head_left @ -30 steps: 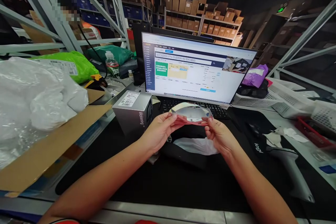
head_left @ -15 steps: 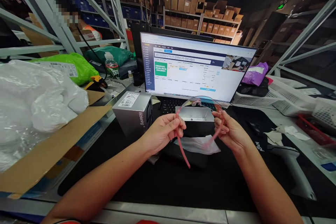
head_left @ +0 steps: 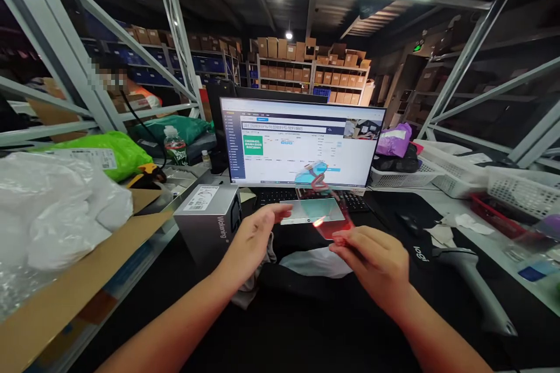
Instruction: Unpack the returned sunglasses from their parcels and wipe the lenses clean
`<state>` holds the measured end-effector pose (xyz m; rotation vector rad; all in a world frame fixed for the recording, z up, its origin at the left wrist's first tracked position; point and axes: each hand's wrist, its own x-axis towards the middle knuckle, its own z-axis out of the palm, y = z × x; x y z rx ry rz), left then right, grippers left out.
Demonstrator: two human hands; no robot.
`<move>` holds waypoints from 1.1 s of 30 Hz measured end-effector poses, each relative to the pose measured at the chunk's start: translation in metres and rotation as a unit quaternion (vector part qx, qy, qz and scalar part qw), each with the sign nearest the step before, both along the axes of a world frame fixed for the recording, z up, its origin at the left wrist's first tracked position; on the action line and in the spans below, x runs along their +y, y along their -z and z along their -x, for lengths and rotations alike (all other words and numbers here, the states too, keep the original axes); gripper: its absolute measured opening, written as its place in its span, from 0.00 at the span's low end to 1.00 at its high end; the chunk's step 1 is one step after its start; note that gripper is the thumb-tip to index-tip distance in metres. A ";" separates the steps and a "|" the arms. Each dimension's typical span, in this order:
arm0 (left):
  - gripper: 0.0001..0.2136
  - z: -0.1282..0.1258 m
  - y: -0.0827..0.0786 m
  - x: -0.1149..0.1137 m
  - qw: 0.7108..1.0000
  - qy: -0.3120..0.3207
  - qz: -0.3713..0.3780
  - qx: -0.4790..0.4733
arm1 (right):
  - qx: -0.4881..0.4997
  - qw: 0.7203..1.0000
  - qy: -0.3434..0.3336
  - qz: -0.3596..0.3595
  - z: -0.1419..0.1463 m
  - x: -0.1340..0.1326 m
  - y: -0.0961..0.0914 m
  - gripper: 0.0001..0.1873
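My right hand (head_left: 371,253) pinches one end of a pair of glasses (head_left: 345,215) with translucent pinkish-red temples and a clear, bluish-looking lens. The glasses are tilted up in front of the monitor and partly blurred. My left hand (head_left: 258,230) is open, its fingers stretched toward the glasses but apart from them. Behind the hands lies an open silver-grey box (head_left: 289,215). A whitish pouch (head_left: 312,262) lies below it, and a crumpled grey cloth (head_left: 251,288) is beside my left wrist. To the left stands a grey box (head_left: 196,233) with a white label.
A monitor (head_left: 301,148) and keyboard (head_left: 271,193) are at the back. On the right are a mouse (head_left: 409,222), barcode scanner (head_left: 476,285) and white baskets (head_left: 516,186). An open carton (head_left: 87,262) with white plastic wrap stands left. Another person (head_left: 135,93) is behind the frame.
My left hand has let go of the glasses and opened. The right hand has turned the glasses and raised them toward the monitor. The camera view has tilted upward.
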<state>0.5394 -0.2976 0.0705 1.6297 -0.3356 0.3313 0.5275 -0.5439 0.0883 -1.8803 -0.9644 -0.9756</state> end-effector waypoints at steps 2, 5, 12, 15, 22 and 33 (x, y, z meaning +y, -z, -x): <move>0.32 0.002 -0.007 -0.010 0.997 0.043 0.061 0.022 | -0.051 0.998 -0.005 0.022 -0.007 0.008 0.006 0.09; 0.32 0.003 -0.021 -0.027 0.989 0.081 0.121 0.035 | -0.046 0.999 -0.014 0.019 -0.018 0.015 0.014 0.06; 0.30 0.004 -0.035 -0.042 0.983 0.122 0.135 0.013 | 0.000 1.000 -0.005 -0.006 -0.018 0.019 0.021 0.05; 0.32 0.004 -0.034 -0.041 0.983 0.128 0.133 0.014 | 0.016 1.000 -0.007 -0.017 -0.017 0.019 0.021 0.05; 0.32 0.003 -0.032 -0.036 0.986 0.124 0.112 0.012 | 0.005 1.000 -0.007 -0.016 -0.019 0.022 0.023 0.09; 0.29 -0.006 -0.030 -0.033 0.990 0.102 0.093 0.010 | -0.014 1.000 -0.004 0.003 -0.019 0.019 0.022 0.06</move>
